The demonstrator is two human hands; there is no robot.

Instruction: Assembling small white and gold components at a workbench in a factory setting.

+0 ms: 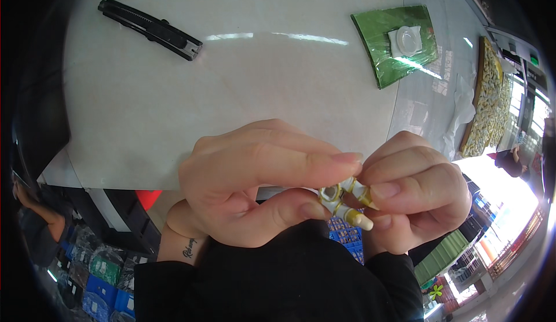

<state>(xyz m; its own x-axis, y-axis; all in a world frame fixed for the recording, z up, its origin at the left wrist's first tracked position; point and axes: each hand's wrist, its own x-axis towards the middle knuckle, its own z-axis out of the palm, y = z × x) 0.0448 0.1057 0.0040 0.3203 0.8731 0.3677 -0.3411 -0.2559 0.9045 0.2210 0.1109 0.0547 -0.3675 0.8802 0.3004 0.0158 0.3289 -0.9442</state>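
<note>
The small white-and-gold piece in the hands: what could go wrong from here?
The small white-and-gold piece is pinched between the left hand and right hand, so it might slip. It appears by the table's near edge, so it could fall past it. The black cutter lies loose; a reaching hand might knock it.

Standing here, I see a person's two bare hands close together before the torso. The left hand points rightward, index finger above and thumb below in a pinch. The right hand faces it, thumb and index finger likewise pinching, other fingers curled. The left forearm bears a small dark tattoo; the right wrist, mostly hidden, seems bent.
</note>
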